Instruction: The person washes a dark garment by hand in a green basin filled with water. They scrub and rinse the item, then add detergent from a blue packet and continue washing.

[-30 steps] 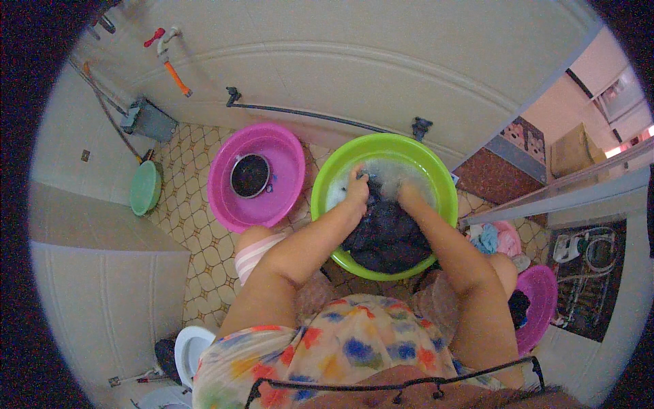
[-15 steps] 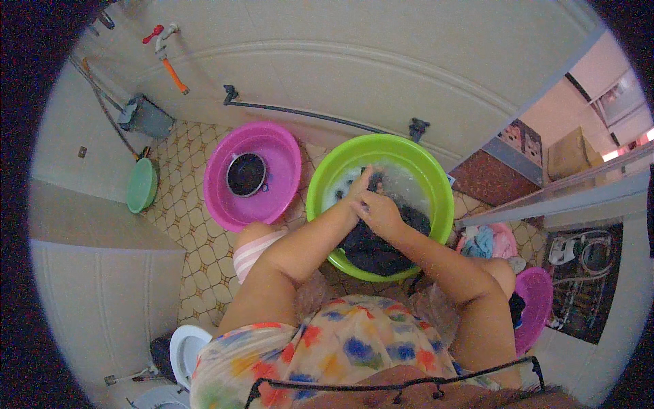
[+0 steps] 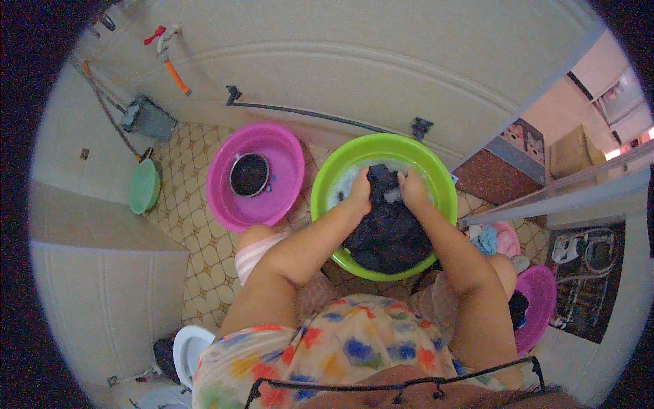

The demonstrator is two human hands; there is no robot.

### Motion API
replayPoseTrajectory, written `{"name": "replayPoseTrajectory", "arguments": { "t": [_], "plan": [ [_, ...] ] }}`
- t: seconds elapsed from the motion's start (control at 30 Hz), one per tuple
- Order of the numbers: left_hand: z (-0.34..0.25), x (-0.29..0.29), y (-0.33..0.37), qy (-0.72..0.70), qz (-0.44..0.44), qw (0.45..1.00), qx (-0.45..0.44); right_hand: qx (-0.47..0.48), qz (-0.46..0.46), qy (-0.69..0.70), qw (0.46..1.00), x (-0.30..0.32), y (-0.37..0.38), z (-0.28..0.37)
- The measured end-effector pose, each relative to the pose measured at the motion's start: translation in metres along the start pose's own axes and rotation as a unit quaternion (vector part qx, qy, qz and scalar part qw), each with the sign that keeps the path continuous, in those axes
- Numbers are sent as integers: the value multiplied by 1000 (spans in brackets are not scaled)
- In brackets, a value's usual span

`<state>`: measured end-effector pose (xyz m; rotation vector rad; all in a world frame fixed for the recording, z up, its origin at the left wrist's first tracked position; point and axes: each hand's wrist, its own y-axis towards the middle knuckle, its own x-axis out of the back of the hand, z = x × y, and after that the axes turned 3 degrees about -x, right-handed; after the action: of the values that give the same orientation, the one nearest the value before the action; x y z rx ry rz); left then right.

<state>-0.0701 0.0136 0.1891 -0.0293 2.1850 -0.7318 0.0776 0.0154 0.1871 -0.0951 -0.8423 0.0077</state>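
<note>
A dark, wet garment (image 3: 390, 235) lies in a lime-green basin (image 3: 443, 174) of sudsy water. Its far end is lifted a little and stretched between my hands. My left hand (image 3: 362, 190) is closed on the garment's left edge. On the opposite edge, my right hand (image 3: 413, 189) pinches the cloth with bent fingers. Whitish suds (image 3: 346, 183) float to the left of the garment and beyond it. The part of the cloth under the water is hidden.
Left of the green basin stands a pink basin (image 3: 289, 187) holding a dark round container (image 3: 249, 174). A purple tub (image 3: 541, 307) with dark cloth and a pile of pink and blue cloth (image 3: 501, 238) are at the right. A pipe (image 3: 306, 114) runs along the wall ahead.
My hands were together, the right over the left wrist area. Now they are apart, each gripping an edge of the dark garment, whose far end has been drawn up between them.
</note>
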Motion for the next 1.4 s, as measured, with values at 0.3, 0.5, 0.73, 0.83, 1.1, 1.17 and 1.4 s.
{"name": "replayPoseTrajectory", "arguments": {
  "t": [0.3,0.5,0.73,0.83,1.1,1.17,1.4],
  "plan": [
    [0,15,7,66,-53,993,-78,-37,41,-39,998,-28,5,-27],
    [6,-2,-10,17,15,998,55,-51,81,166,981,-13,-18,20],
    [-3,29,26,36,94,995,5,201,26,125,971,13,-70,89],
    [4,0,1,50,72,996,-3,201,34,1,979,19,-64,82],
    [-4,-35,-31,13,34,999,34,16,14,97,995,34,-19,52],
    [-16,-37,-28,43,81,996,-16,26,16,183,983,36,-15,46],
    [-45,-52,-40,175,172,956,-160,-51,307,258,915,88,-46,69]
  ]
}}
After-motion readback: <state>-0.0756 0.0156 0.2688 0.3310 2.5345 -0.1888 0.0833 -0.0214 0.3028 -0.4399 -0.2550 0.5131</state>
